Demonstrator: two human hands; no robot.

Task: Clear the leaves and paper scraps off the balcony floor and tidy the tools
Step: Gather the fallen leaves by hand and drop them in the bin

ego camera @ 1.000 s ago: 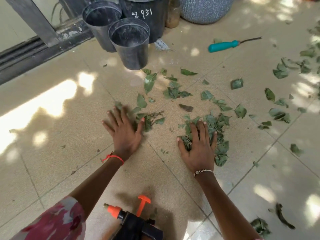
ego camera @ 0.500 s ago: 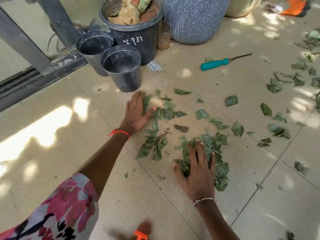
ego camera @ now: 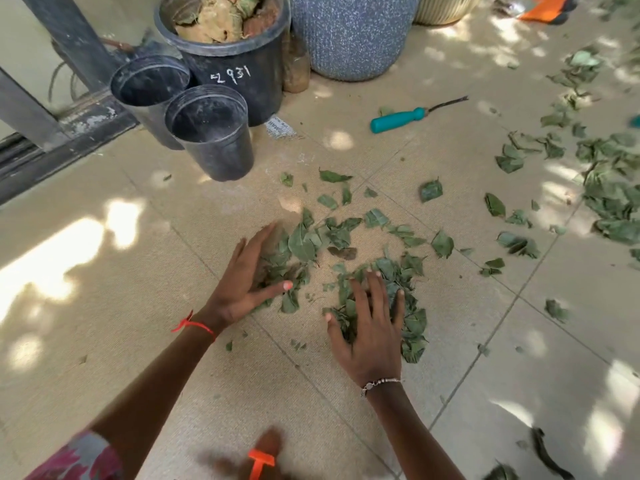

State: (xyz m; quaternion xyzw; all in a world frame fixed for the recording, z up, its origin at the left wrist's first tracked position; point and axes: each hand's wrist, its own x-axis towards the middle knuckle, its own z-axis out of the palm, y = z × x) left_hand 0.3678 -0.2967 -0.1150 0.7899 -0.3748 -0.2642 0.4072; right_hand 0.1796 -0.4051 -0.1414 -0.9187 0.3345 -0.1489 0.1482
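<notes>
Beyond leaves (ego camera: 304, 242), black pots (ego camera: 221, 157), teal tool (ego camera: 398, 119)

Torn green leaves (ego camera: 304, 244) strewn flat over the tiled balcony floor (ego camera: 138, 306), densest in a central heap. Teal-handled tool (ego camera: 398, 119) lying farther off, dark shaft pointing right. Printed paper scrap (ego camera: 281, 129) beside a black pot (ego camera: 249, 81).

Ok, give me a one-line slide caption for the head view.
Left hand and right hand gather scattered leaves on the balcony floor, teal-handled tool lying beyond.
</notes>
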